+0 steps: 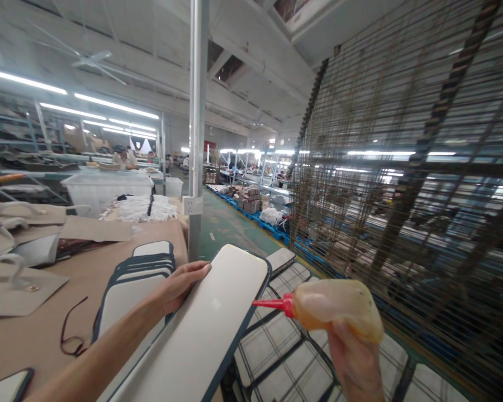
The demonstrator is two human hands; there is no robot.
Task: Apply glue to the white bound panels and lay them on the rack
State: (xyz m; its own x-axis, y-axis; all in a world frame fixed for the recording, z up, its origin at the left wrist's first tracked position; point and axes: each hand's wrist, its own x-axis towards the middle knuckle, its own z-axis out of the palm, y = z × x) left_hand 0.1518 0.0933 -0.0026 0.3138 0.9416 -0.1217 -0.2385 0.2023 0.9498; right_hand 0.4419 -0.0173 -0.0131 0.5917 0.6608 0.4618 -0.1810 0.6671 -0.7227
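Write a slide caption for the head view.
Left hand on a long white dark-edged panel; right hand holding a red-tipped amber plastic bottle at its edge.

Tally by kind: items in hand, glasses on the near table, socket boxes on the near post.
Squeeze bottle, in the right hand: 1
Dark-edged white panel, in the left hand: 1
Eyeglasses: 1
Socket box: 1
Total: 4
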